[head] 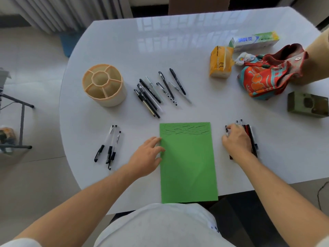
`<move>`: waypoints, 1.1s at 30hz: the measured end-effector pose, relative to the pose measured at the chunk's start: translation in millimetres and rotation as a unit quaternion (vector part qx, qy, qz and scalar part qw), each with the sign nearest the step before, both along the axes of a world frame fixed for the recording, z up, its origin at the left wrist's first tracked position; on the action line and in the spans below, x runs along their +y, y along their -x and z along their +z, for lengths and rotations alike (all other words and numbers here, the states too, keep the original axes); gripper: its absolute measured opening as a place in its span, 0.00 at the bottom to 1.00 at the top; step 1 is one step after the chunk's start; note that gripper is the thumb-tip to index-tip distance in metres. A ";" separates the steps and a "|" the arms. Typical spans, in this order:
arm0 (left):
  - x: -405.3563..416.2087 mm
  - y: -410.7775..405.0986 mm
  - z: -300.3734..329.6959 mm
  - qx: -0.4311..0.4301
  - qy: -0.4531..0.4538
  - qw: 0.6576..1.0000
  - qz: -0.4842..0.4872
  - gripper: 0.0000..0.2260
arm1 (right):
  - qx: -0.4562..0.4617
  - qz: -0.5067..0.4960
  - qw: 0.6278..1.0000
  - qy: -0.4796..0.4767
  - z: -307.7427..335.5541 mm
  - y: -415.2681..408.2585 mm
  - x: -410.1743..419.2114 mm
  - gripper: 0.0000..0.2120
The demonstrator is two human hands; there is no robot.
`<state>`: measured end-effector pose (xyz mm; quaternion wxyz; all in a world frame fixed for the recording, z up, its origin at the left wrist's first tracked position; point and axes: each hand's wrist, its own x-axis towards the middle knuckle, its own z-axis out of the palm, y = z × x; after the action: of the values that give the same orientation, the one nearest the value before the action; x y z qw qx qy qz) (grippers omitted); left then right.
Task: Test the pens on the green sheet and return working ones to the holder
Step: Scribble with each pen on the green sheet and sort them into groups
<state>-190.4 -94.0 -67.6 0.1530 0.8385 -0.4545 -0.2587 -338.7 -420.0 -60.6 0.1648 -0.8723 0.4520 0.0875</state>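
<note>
A green sheet (188, 163) lies at the table's near edge, with black pen strokes across its top. My left hand (146, 155) rests flat on the sheet's left edge, fingers apart, holding nothing. My right hand (235, 140) lies over a bundle of pens (252, 138) right of the sheet, fingers curled onto them; whether it grips one I cannot tell. A beige round holder (104, 85) with several empty compartments stands at the far left. Several black and clear pens (160, 91) lie beyond the sheet. Three more pens (109, 145) lie left of the sheet.
The white table (160, 41) carries an orange packet (219, 62), a toothpaste box (254, 41), a patterned cloth pouch (267, 75) and a small olive box (308, 106) at the far right. Another person's sleeve (318, 56) rests by the pouch.
</note>
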 end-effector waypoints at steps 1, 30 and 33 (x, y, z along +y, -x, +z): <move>1.5 0.1 -0.7 -0.005 0.000 1.000 -0.003 0.16 | -0.024 0.015 1.000 0.000 -0.2 -12.7 1.5 0.13; -7.9 -19.4 33.5 0.343 0.078 0.922 0.164 0.16 | -0.303 -0.088 0.856 -0.410 57.5 5.9 109.6 0.05; -15.2 -8.6 36.0 0.337 0.051 0.934 0.105 0.06 | -0.340 -0.137 0.823 -0.435 57.9 16.0 126.7 0.06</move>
<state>-181.8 -109.2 -31.6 0.3660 0.7359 -0.2986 -0.4852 -354.7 -293.3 -2.7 0.6804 -0.6139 0.3969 -0.0508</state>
